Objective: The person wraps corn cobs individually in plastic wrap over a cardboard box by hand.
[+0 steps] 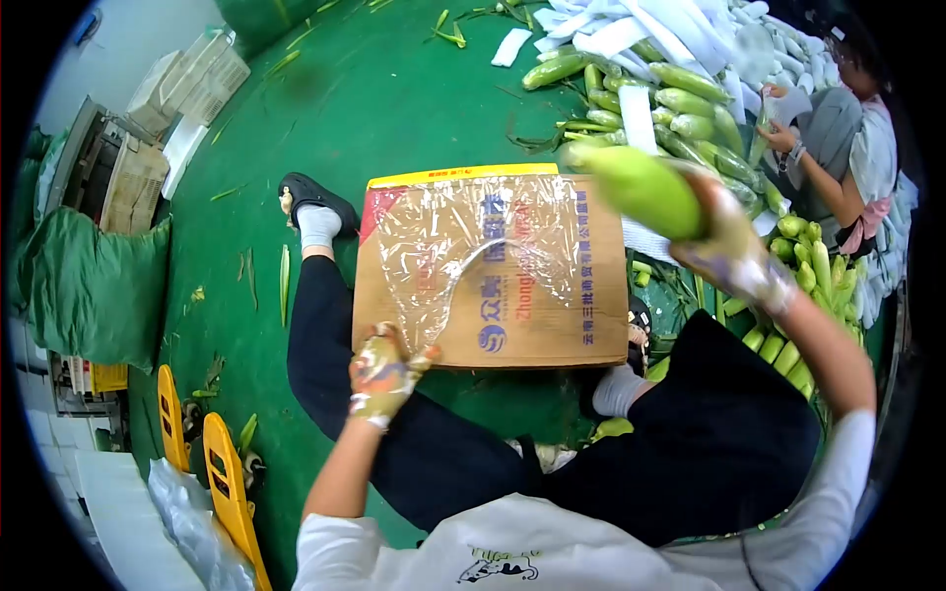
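Observation:
A cardboard box [562, 335] with blue and red print lies flat between my legs, a sheet of clear plastic film [443, 227] spread over its top. My left hand [384, 374], in a stained glove, rests on the film at the box's lower left corner; its fingers look spread. Over the box's right edge, my gloved right hand [734, 241] is wrapped round a large green vegetable [641, 189], which is blurred by motion and points to the left. A yellow strip [463, 175] shows along the box's far edge.
Wrapped green vegetables [690, 101] and white foam sleeves [631, 34] are heaped at the upper right, beside a seated person [838, 148]. Unwrapped ones [818, 261] lie further down. Crates [187, 84], a green sack [94, 286] and yellow forks [232, 492] stand at the left.

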A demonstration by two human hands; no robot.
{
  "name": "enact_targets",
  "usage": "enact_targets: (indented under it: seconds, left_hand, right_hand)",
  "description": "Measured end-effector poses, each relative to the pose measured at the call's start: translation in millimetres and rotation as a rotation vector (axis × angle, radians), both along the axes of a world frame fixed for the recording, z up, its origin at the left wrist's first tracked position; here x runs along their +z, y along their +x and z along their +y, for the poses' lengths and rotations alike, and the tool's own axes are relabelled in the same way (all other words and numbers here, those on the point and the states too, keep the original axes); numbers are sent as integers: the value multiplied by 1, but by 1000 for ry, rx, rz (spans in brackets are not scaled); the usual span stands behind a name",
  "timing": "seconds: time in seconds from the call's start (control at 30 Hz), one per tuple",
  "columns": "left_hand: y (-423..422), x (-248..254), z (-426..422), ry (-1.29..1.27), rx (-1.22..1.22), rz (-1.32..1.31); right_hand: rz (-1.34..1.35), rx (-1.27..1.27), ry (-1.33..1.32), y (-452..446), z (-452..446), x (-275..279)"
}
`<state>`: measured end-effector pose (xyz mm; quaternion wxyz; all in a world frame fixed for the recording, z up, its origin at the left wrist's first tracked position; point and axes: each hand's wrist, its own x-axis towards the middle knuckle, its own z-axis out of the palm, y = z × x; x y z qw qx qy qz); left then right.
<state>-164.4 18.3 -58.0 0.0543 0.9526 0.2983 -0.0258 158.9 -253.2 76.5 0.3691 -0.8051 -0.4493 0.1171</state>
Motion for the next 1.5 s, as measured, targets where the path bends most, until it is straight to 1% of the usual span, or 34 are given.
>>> enact_targets:
  seconds: [0.03, 0.07, 0.1, 0.13, 0.17, 0.2, 0.23, 0.27, 0.33, 0.37, 0.4, 0.43, 0.5, 0.53, 0.6, 0.67, 0.7, 0.8, 0.83, 0.87, 0.97, 1.0, 1.03, 1.07, 1.1, 1.17, 1.2, 1.27, 1.33, 1.37, 1.4, 1.43, 1.47, 1.5]
  left_hand:
    - [-1, -10, -2, 85, -59, -109]
    - [-1, -19, -2, 172, -120, -220]
    - [6, -10, 0, 31, 52, -72]
    - [4, -15, 9, 30, 45, -95]
    - [0, -25, 17, 8, 8, -91]
    - [0, -32, 23, -14, -31, -87]
    - [-1, -26, 25, -56, -35, -114]
    - [-2, -36, 30, -65, -43, -128]
    - [-7, -54, 40, -76, -168, -360]
    - [-5, -55, 42, -135, -168, -342]
    - [2, -32, 41, -144, -127, -113]
    - [4, -35, 40, -119, -101, -163]
    - [2, -46, 53, -135, -27, -283]
    - [3, -41, 64, -256, -25, -342]
    - [8, -82, 99, -478, 23, -594]
    - [7, -47, 89, -837, 163, -658]
    - [4, -69, 100, -874, 192, -577]
    - [-14, -76, 93, -938, 91, -535]
    - [-23, -57, 85, -1141, 163, -476]
    - [-32, -32, 69, -1222, 277, -468]
    - [-45, -30, 62, -1227, 321, -451]
    - [-47, -40, 64, -1211, 309, -474]
    - [-46, -41, 62, -1192, 331, -479]
    - [-44, -41, 61, -1173, 351, -483]
    - [-44, -45, 63, -1046, 299, -417]
    - [-43, -37, 58, -1031, 332, -398]
    - [-41, -33, 57, -1029, 346, -390]
    - [-44, -31, 55, -1178, 485, -563]
    - [-42, -12, 54, -1230, 595, -517]
    - [-44, -9, 58, -1407, 664, -646]
    - [-46, -6, 61, -1585, 736, -774]
    - [-47, -1, 56, -1703, 556, -960]
    - [-44, -6, 59, -1956, 493, -1157]
    - [-22, 1, 49, -1871, 467, -1265]
  right_hand:
    - [-234, 160, -41, -3, 38, 9]
    - [-161, 202, -57, -9, 69, 2]
    - [-186, 170, -97, -17, 94, -18]
    - [-239, 116, -107, -31, 110, -42]
    - [-163, 198, -47, -27, 117, -98]
    - [-88, 189, -68, -47, 118, -116]
    - [-98, 107, -350, -69, 116, -119]
    - [-122, 26, -519, -93, 116, -106]
    - [-257, -77, -587, -111, 106, -120]
    - [-268, -151, -583, -114, 105, -126]
    - [-287, -222, -578, -113, 106, -131]
    - [-297, -292, -475, -109, 106, -141]
    - [-247, -367, -516, -99, 109, -147]
    - [-205, -379, -559, -100, 111, -144]
    - [-241, -363, -608, -127, 95, -132]
    - [-224, -320, -600, -156, 70, -120]
    - [-202, -337, -632, -166, 56, -119]
    - [-142, -363, -641, -200, 19, -106]
    - [-122, -301, -690, -211, 7, -90]
    - [-69, -275, -686, -214, -9, -91]
    - [-127, -201, -520, -213, -12, -74]
    - [-197, -180, -340, -208, 1, -69]
    - [-155, -202, -224, -198, 22, -76]
    - [-193, -163, 4, -191, 48, -72]
    - [-236, -109, 159, -178, 75, -85]
    - [-54, -90, -8, -161, 121, -108]
    - [-123, 100, 143, -148, 135, -128]
    - [-69, 124, -177, -146, 151, -147]
    - [-194, 248, -235, -149, 139, -152]
    - [-281, 260, -167, -150, 132, -153]
    - [-88, 271, -316, -152, 129, -138]
    - [-116, 290, -340, -152, 125, -131]
    - [-144, 303, -359, -152, 123, -129]
    - [-137, 299, -359, -146, 125, -134]
